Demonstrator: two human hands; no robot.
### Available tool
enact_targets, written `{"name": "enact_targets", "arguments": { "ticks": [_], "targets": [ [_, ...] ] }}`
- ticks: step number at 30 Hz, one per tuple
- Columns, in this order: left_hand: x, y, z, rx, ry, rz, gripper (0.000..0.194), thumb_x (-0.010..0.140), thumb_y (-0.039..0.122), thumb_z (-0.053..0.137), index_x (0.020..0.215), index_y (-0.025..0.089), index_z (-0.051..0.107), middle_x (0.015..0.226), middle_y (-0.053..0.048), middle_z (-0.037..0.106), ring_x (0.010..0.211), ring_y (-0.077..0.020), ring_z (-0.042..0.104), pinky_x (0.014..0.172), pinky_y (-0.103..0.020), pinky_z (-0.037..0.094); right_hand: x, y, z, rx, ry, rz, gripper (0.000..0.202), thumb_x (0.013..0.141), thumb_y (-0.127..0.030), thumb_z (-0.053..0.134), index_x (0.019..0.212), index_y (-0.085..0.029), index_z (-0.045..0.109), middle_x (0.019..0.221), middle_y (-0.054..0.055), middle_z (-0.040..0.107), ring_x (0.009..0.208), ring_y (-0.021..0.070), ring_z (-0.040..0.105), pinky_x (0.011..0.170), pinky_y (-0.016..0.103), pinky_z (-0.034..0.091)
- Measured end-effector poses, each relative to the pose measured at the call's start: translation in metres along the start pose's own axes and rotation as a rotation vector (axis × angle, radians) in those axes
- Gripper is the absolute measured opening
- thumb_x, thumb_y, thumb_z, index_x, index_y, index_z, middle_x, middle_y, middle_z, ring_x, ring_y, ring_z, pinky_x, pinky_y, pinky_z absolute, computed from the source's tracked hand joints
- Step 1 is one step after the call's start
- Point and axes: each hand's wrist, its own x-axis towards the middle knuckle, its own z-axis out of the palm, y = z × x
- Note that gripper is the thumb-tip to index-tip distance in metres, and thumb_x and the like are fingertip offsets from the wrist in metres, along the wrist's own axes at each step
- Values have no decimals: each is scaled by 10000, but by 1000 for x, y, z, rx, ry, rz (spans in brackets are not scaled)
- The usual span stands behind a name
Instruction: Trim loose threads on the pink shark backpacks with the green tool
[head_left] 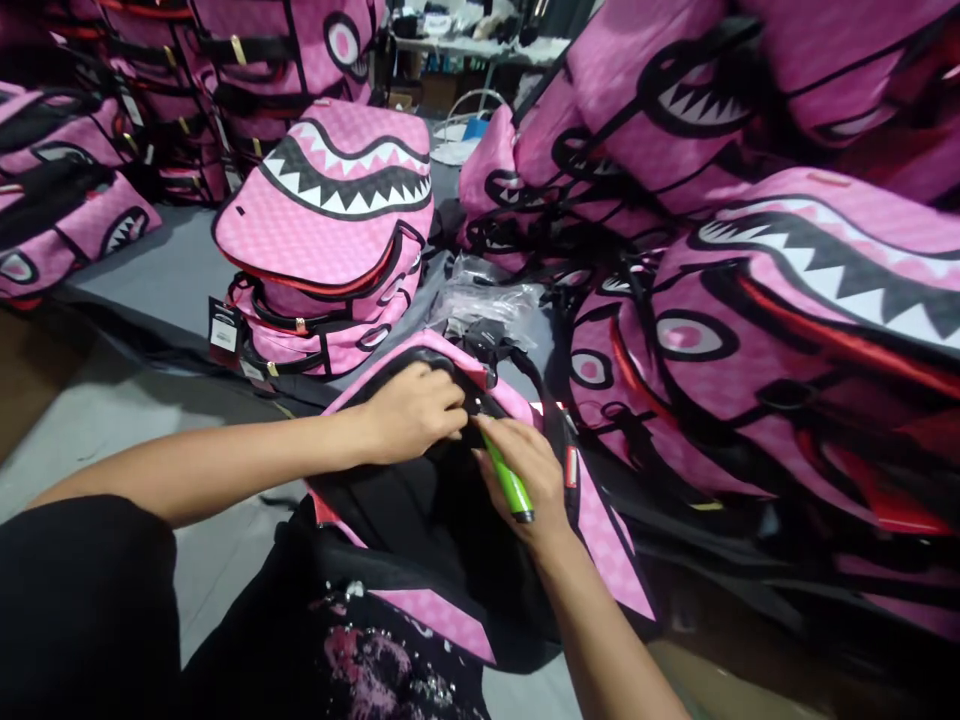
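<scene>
Beside the grey desk (161,270), a pink-and-black backpack (435,530) is laid over the lap (390,670).
The left hand (420,412) is curled against the backpack's black upper part; whether fabric is gripped cannot be told. By the right hand's (536,475) fingers, a green pen-like tool (508,482) is grasped.

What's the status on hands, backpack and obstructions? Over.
Left hand: fingers curled, grip unclear. Right hand: holding green pen-shaped tool. Pink-trimmed backpack: under both, black side showing. Clear plastic beyond, not blocking hands.
</scene>
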Motion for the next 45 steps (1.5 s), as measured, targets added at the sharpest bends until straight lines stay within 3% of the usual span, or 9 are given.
{"name": "enact_targets", "arguments": {
  "ticks": [3, 6, 10, 13, 18, 23, 28, 34, 45],
  "targets": [
    [17, -16, -8, 35, 141, -80, 430, 920, 293, 610, 1333, 190, 553, 1403, -134, 566, 1273, -275, 501, 1009, -414, 389, 0, -2, 8, -54, 25, -31, 487, 857, -119, 642, 1325, -241, 585, 1057, 88, 743, 920, 241, 700, 805, 403, 541],
    [45, -27, -2, 21, -51, -150, 864, 777, 381, 782, 1499, 166, 359, 1465, -191, 491, 1302, -336, 475, 1053, -451, 352, -8, -10, 16, -44, 64, -2, 484, 833, -92, 654, 1290, -234, 582, 1033, 93, 723, 928, 242, 681, 836, 421, 514],
    [70, -33, 16, 58, -258, -188, 844, 749, 396, 796, 1449, 102, 426, 1244, -177, 626, 1129, -339, 578, 929, -410, 418, -21, -20, 19, -47, -3, 65, 378, 834, -88, 621, 1174, -254, 621, 924, 56, 686, 885, 233, 659, 843, 437, 495],
    [65, -34, 24, 92, -151, -89, 999, 755, 435, 778, 1536, 94, 258, 1394, -197, 533, 1231, -340, 524, 1028, -450, 375, -21, -14, 15, -12, -57, 86, 380, 845, -151, 626, 1212, -251, 609, 973, 69, 699, 915, 251, 670, 858, 447, 494],
    [51, -29, 27, 165, -60, 70, 1173, 701, 484, 797, 1576, 198, 70, 1635, -199, 170, 1518, -382, 170, 1171, -619, 143, -21, 0, 10, 100, -2, 144, 376, 905, -301, 563, 1271, -221, 592, 1013, 92, 733, 928, 273, 696, 869, 457, 507],
    [61, -25, 43, 246, -126, 25, 1216, 656, 395, 840, 1574, 250, 57, 1648, -188, 127, 1529, -389, 135, 1168, -653, 153, -29, 5, 15, 145, 45, 420, 344, 904, -299, 571, 1234, -206, 543, 1010, 90, 722, 902, 254, 721, 792, 409, 570],
    [63, -24, 53, 174, -110, -7, 1072, 748, 362, 768, 1576, 182, 111, 1610, -221, 243, 1451, -400, 334, 1136, -564, 302, -11, 14, -3, -4, -181, 256, 215, 869, -224, 644, 1084, -227, 642, 958, 52, 739, 842, 213, 708, 796, 374, 558],
    [64, -26, 56, 59, -112, -27, 1038, 737, 267, 743, 1572, 188, 130, 1624, -211, 210, 1474, -416, 262, 1131, -597, 259, 16, 19, -38, 132, -504, 318, 313, 924, -375, 622, 1206, -244, 663, 1155, 75, 735, 1041, 251, 702, 921, 430, 553],
    [82, -27, 66, 63, -192, -139, 986, 742, 200, 737, 1565, 167, 196, 1620, -201, 233, 1397, -399, 360, 1114, -560, 297, 39, 35, -20, 43, -595, 324, 204, 898, -318, 601, 1052, -243, 711, 912, 25, 757, 795, 218, 684, 780, 403, 512]
  ]
}}
